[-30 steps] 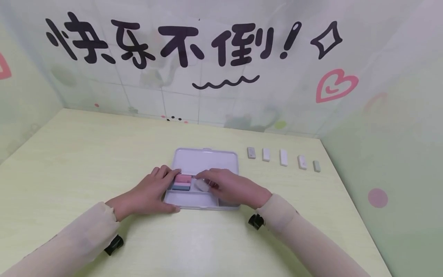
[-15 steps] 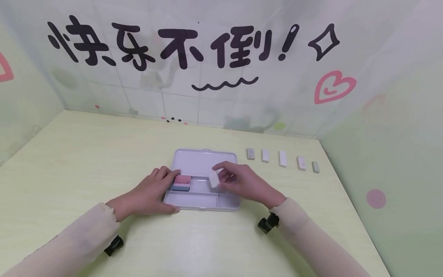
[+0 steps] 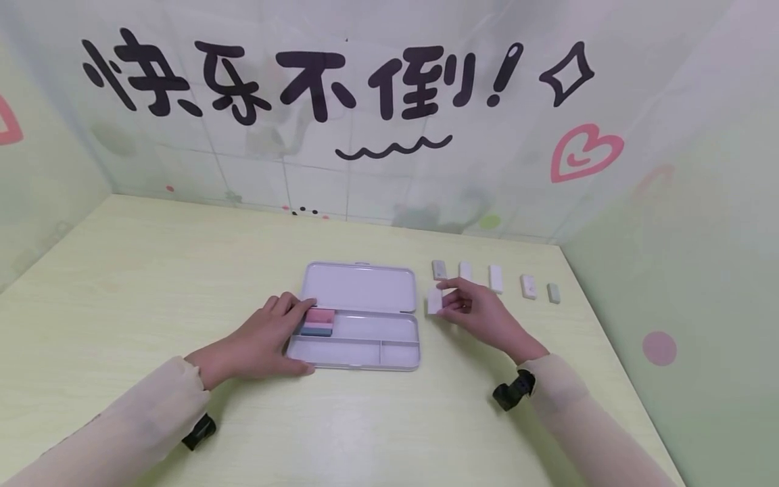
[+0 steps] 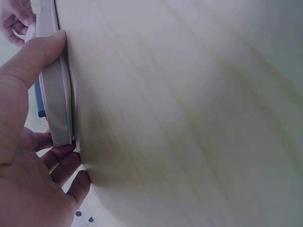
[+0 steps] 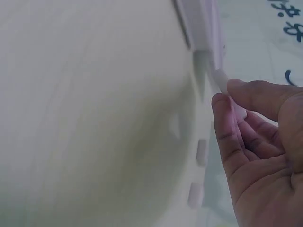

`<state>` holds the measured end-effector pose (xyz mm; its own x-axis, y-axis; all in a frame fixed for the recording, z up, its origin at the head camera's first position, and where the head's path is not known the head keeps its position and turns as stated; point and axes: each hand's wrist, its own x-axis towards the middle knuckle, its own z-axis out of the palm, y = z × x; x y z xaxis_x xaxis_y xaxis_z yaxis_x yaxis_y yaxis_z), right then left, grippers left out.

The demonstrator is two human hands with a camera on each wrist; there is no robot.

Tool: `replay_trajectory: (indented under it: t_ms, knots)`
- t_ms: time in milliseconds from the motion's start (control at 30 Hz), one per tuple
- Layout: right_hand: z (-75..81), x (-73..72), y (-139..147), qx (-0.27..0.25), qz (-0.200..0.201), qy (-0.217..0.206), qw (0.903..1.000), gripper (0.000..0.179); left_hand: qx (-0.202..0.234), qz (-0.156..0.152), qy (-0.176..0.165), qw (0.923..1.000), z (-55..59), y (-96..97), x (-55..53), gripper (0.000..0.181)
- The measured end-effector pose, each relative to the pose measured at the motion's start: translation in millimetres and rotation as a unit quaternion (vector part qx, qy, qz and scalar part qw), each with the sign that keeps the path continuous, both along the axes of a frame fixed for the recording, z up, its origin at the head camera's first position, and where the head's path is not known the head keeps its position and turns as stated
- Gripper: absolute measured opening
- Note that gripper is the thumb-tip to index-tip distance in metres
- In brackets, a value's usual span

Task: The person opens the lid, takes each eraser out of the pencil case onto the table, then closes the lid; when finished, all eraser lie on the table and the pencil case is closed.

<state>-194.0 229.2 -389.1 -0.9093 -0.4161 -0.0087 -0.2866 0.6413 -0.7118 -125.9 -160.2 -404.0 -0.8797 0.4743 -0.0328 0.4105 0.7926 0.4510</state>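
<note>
An open pale lilac pencil case (image 3: 349,350) lies on the table with its lid (image 3: 359,287) folded back. My left hand (image 3: 258,341) holds its left end, thumb on the front edge and fingers at the hinge side; the left wrist view shows the thumb (image 4: 35,56) against the case's side. Beyond the case's right edge, my right hand (image 3: 481,314) pinches a white eraser (image 3: 434,302) between thumb and fingers, above the table. In the right wrist view the eraser (image 5: 221,81) is partly hidden by the fingertips. Pink (image 3: 320,315) and blue (image 3: 316,332) blocks sit in the back compartment's left end.
Several small erasers stand in a row at the back right, among them a grey one (image 3: 439,270), a white one (image 3: 496,279) and a small greyish one (image 3: 553,293). A printed backdrop (image 3: 377,182) rises behind the table (image 3: 182,270).
My right hand has lifted the white eraser out of the case and carried it right, past the case's edge. The left hand has stayed on the case.
</note>
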Motion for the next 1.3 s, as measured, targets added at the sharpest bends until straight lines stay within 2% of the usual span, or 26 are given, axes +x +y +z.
replay_trajectory:
  t_ms: [233, 500, 667, 1133, 1300]
  knots:
    - [-10.5, -6.9, 19, 0.023, -0.001, -0.019, 0.9996, 0.042, 0.004, 0.003, -0.004, 1.0, 0.8, 0.1, 1.4, 0.104]
    - [-13.2, -12.2, 21, 0.053, 0.013, 0.0, 0.9985, 0.038, 0.004, 0.005, -0.01, 0.9999, 0.5, -0.6, 0.5, 0.105]
    - [-14.0, -13.5, 21, 0.065, 0.01, -0.009, 0.9978, 0.038, 0.003, 0.004, -0.008, 1.0, -0.9, -1.1, 0.7, 0.105]
    - [-7.5, -16.9, 25, 0.071, 0.031, -0.03, 0.9966, 0.043, -0.003, 0.003, -0.013, 0.9999, 0.6, 1.2, -1.1, 0.106]
    - [0.4, -16.0, 14, 0.078, 0.036, 0.006, 0.9963, 0.047, -0.006, 0.004, -0.012, 0.9999, 0.5, 0.1, -1.1, 0.105]
